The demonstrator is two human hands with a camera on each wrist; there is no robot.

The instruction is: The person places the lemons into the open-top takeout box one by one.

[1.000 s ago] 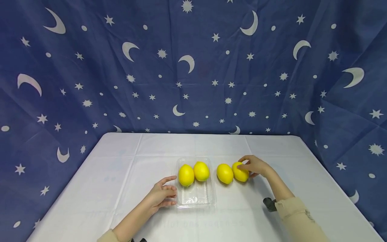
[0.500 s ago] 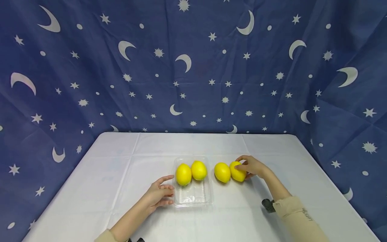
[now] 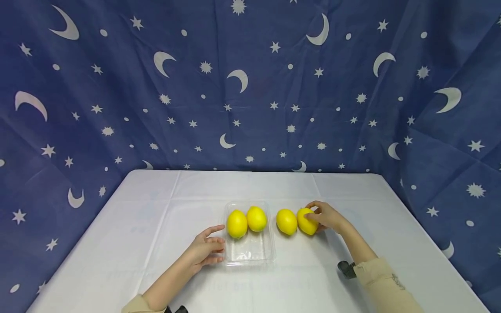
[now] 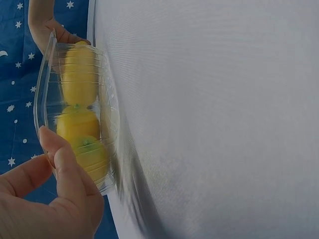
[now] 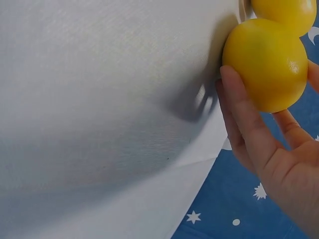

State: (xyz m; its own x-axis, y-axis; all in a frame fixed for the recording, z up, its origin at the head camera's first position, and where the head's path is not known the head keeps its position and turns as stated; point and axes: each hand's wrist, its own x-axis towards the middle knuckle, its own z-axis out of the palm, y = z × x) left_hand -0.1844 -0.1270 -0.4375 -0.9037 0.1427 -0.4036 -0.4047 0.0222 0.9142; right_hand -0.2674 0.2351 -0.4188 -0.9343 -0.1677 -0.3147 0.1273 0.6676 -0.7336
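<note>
Two yellow lemons, one at the left (image 3: 237, 224) and one beside it (image 3: 257, 218), lie in the far half of a clear plastic tray (image 3: 250, 260). My left hand (image 3: 205, 250) is at the tray's left side, fingers spread, fingertips right at the rim; the left wrist view shows them against the clear wall (image 4: 47, 94). To the right of the tray sits a third lemon (image 3: 286, 222) on the table. Next to it, my right hand (image 3: 328, 216) holds a fourth lemon (image 3: 306, 222), thumb and fingers round its right side. The right wrist view shows this held lemon (image 5: 266, 64) close up.
A white cloth (image 3: 188, 191) covers the table. Behind and beside it hangs a dark blue curtain (image 3: 266, 87) with moons and stars. A black wrist device (image 3: 346, 269) hangs below the right sleeve (image 3: 385, 282).
The whole head view has shifted slightly left. Both hands, the tray and the lemons keep nearly the same places relative to one another.
</note>
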